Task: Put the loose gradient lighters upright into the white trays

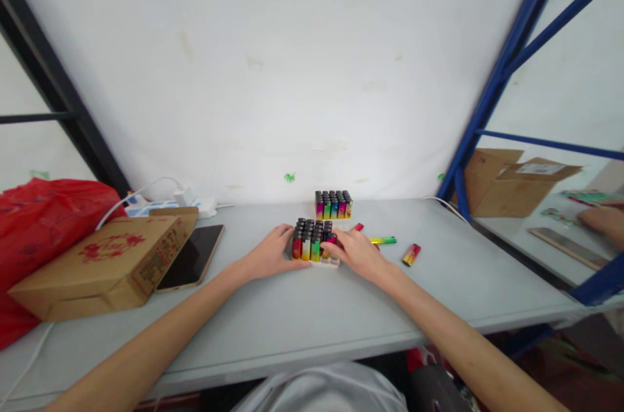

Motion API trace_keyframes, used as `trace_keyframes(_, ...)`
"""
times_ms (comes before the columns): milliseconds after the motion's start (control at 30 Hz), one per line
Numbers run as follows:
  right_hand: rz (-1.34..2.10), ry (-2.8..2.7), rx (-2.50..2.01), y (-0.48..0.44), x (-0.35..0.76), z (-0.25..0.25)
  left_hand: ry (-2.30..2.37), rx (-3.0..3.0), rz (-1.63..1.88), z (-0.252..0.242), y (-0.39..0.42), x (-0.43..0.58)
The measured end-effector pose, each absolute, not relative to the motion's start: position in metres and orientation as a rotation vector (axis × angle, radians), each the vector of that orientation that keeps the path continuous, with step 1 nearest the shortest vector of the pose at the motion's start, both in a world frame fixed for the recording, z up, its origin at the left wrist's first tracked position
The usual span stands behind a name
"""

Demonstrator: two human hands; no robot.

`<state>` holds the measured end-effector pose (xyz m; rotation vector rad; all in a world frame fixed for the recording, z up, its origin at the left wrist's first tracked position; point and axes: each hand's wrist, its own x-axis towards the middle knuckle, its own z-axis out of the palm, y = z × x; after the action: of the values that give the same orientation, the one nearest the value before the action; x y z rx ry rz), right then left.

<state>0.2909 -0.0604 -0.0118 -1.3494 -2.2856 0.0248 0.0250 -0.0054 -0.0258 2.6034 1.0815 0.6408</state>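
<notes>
A white tray (335, 263) stands in front of me, packed with upright black-topped lighters (306, 246) in shiny red, yellow and green. My left hand (273, 255) grips its left side, thumb along the front edge and fingers behind. At the front right corner, my right hand (359, 252) pinches a pinkish-red lighter (331, 238), which stands upright at the tray's gap; the fingers partly hide it. Beside the right hand lie a green-yellow lighter (389, 240), a red-yellow lighter (411, 255) and a red one (358, 227), partly covered by the hand.
Against the wall stands another block of lighters (334, 205). To the left are a phone-like black tablet (192, 257), a cardboard box (97, 262), a red bag (53, 210) and a power strip (207, 206). Beyond the blue frame (507, 67), another person's hand (602, 223) shows near an open carton (497, 188).
</notes>
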Motion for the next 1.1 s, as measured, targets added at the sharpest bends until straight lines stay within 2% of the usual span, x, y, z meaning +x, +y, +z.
trace_keyframes(467,-0.077,-2.466,-1.588,-0.07,0.285,-0.002,0.993,2.625,0.685,-0.028,-0.007,0.024)
trace_keyframes(733,0.177,-2.177,-1.316,-0.072,0.343,0.008,0.958,2.661,0.719,-0.037,0.0,0.022)
trace_keyframes(933,0.066,-2.224,-1.323,-0.039,0.398,0.001,0.973,2.638,0.731,-0.031,-0.004,0.024)
trace_keyframes(1100,0.262,-2.421,-1.235,-0.006,0.402,-0.005,0.995,2.629,0.73,-0.028,-0.008,0.026)
